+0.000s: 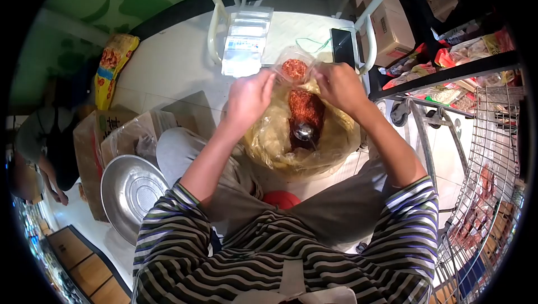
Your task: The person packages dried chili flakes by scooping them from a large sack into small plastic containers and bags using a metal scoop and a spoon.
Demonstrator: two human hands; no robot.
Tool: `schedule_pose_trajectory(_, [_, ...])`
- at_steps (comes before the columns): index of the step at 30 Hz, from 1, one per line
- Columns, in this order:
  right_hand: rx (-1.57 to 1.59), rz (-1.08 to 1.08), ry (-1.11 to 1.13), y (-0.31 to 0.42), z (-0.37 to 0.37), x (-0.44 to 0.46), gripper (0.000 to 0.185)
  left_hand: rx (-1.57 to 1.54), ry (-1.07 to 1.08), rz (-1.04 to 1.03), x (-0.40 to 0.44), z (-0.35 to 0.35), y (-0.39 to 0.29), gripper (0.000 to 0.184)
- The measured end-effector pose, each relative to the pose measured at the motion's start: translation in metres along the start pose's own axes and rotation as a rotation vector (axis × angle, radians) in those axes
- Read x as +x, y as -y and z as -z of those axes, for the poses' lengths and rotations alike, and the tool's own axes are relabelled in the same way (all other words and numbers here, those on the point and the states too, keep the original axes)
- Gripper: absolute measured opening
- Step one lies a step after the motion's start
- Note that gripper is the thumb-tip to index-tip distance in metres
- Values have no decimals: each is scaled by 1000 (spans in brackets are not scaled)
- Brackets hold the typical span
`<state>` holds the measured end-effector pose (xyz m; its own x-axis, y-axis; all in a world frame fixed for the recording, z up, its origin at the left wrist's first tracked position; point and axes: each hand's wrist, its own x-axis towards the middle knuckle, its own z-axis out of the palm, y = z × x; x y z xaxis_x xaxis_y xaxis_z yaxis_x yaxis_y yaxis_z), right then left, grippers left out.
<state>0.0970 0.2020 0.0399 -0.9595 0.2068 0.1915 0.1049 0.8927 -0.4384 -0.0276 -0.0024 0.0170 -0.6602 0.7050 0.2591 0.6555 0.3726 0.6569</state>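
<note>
Between my hands hangs a small clear plastic bag (294, 69) with red crushed chilli in its bottom. My left hand (249, 99) pinches its left edge, and my right hand (339, 86) pinches the right edge. Just below, a large yellowish plastic bag (266, 138) stands open between my knees. Dark red crushed chilli (307, 110) fills its middle. A shiny metal scoop or spoon (303, 131) rests in that chilli; its handle is not clear to see.
Ahead stands a white step stool (302, 21) bearing a stack of clear plastic bags (245, 40) and a dark phone (343, 46). A metal basin (131, 192) and cardboard boxes (89, 152) are at left, near another person (47, 141). A wire cart (482, 180) stands right.
</note>
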Motion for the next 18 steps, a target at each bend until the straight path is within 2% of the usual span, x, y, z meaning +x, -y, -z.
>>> schedule_pose_trajectory(3, [32,0,76,5,1,2,17,50,29,3,0,-2,2,15])
schedule_pose_trajectory(6, [40,-19,6,4,6,6,16,25,1,22,4,2,6,16])
schedule_pose_trajectory(8, [4,-70,95,14,8,7,16,77,18,-28,1,-2,4,16])
schedule_pose_trajectory(10, [48,-74,112,12,7,6,17,3,19,28,7,6,7,16])
schedule_pose_trajectory(12, [6,-11,-55,4,-2,6,17,-71,22,82,5,7,8,16])
schedule_pose_trajectory(14, [-3,42,-62,15,-9,5,17,74,6,-74,3,4,1,16])
schedule_pose_trajectory(15, [27,-8,-4,18,-5,4,17,102,79,23,3,7,-2,15])
schedule_pose_trajectory(16, [58,-59,53,21,0,5,17,102,81,25,4,7,1,15])
schedule_pose_trajectory(18, [15,-42,-1,18,-2,6,17,-6,-51,17,8,6,11,14])
